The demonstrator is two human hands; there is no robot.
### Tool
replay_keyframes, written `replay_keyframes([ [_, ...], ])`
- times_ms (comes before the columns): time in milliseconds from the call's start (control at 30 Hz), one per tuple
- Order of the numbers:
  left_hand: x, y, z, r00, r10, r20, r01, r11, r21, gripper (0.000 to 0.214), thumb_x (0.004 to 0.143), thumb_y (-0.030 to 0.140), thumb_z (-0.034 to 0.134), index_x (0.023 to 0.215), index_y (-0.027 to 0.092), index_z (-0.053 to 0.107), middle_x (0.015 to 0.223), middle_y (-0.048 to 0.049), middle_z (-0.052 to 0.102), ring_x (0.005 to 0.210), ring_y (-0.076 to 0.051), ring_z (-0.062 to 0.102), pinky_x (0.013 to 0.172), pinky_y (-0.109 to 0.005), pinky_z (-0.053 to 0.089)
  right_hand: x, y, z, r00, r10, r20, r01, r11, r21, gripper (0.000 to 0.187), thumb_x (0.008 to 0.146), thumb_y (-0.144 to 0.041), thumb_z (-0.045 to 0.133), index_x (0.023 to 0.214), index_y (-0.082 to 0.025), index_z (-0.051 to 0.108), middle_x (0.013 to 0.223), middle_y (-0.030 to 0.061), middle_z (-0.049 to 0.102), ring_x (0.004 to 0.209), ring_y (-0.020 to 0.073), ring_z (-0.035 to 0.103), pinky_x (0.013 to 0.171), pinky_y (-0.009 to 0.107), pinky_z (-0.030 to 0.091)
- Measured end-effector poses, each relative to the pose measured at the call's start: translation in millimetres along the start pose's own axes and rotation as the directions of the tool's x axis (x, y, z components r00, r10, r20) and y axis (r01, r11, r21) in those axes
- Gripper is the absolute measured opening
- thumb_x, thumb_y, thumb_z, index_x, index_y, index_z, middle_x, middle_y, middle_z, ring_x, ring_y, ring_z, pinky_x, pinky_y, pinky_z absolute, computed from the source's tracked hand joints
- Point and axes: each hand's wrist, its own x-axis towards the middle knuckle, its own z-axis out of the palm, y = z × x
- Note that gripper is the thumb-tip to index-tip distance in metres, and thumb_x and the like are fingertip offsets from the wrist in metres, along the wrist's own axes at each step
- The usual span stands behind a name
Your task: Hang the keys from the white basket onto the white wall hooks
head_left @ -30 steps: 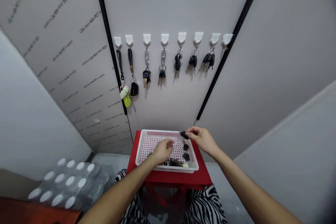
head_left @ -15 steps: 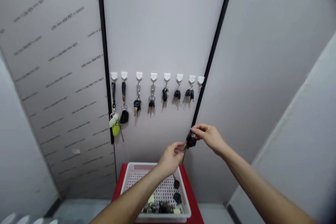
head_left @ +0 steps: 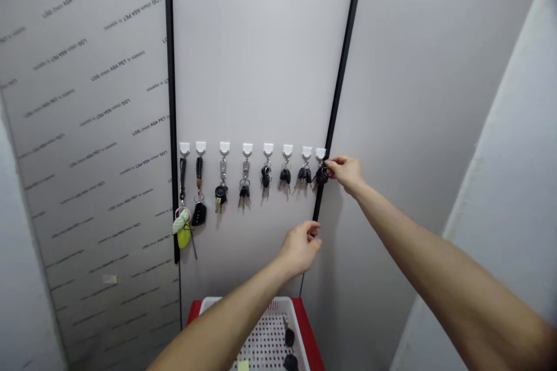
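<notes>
My right hand (head_left: 346,173) is closed in a pinch on a bunch of black-headed keys (head_left: 321,175), just under the rightmost white hook (head_left: 321,154). Whether its ring sits on the hook is too small to tell. Lower down, in front of the wall, my left hand (head_left: 302,245) hangs with loosely curled fingers apart and nothing visible in them. Other black-headed keys (head_left: 304,174) hang from the neighbouring hook (head_left: 307,152), close to the left of the pinched bunch.
Farther left along the row, several hooks carry keys, including a black car key fob (head_left: 199,214) on a strap and a yellow-green tag (head_left: 184,236). Below, a white basket (head_left: 300,330) with keys inside stands on a red surface (head_left: 310,333). Black strips (head_left: 343,81) edge the wall panel.
My right hand has carried the keys up to the rightmost hook. My left hand has let go of them and stays lower. The view has tilted upward.
</notes>
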Motion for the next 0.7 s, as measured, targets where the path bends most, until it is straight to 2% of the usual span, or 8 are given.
replay_keyframes([
  [200, -7.2, -16.3, -8.3, 0.998, -0.066, -0.019, 0.066, 0.998, 0.013, 0.033, 0.061, 0.009, 0.041, 0.093, 0.013, 0.048, 0.087, -0.0038, 0.054, 0.070, -0.008, 0.047, 0.067, -0.019, 0.038, 5.7, -0.3, 6.0, 0.999, -0.022, -0.023, 0.020, 0.997, -0.074, 0.007, 0.056, -0.017, 0.049, 0.057, -0.012, 0.054, 0.046, -0.0005, 0.050, 0.042, 0.0088, 0.049, 0.041, 0.021, 0.041],
  [500, -21.1, -38.7, -15.7, 0.992, -0.123, -0.025, 0.122, 0.992, -0.031, 0.030, 0.061, 0.008, 0.043, 0.090, 0.012, 0.048, 0.087, -0.0046, 0.054, 0.071, -0.008, 0.047, 0.068, -0.020, 0.037, -3.0, 16.7, 7.2, 0.995, -0.094, -0.032, 0.084, 0.972, -0.220, 0.013, 0.054, -0.018, 0.047, 0.062, -0.013, 0.056, 0.051, 0.0002, 0.053, 0.049, 0.0106, 0.050, 0.053, 0.025, 0.040],
  [600, -33.4, -59.9, -18.8, 0.985, -0.168, -0.038, 0.164, 0.982, -0.088, 0.030, 0.061, 0.007, 0.042, 0.090, 0.011, 0.048, 0.087, -0.0053, 0.053, 0.072, -0.008, 0.048, 0.069, -0.020, 0.037, -14.2, 19.0, 2.0, 0.989, -0.114, -0.090, 0.086, 0.960, -0.266, 0.017, 0.055, -0.022, 0.046, 0.065, -0.014, 0.057, 0.057, 0.0029, 0.056, 0.055, 0.0127, 0.050, 0.058, 0.027, 0.038],
  [700, -52.9, -96.5, -18.9, 0.969, -0.240, -0.061, 0.229, 0.962, -0.148, 0.030, 0.061, 0.005, 0.041, 0.090, 0.009, 0.047, 0.086, -0.0063, 0.053, 0.076, -0.009, 0.048, 0.071, -0.020, 0.036, -35.1, 27.8, -0.5, 0.975, -0.135, -0.174, 0.086, 0.960, -0.266, 0.024, 0.058, -0.025, 0.041, 0.071, -0.014, 0.057, 0.066, 0.0052, 0.058, 0.060, 0.0138, 0.050, 0.061, 0.027, 0.038],
])
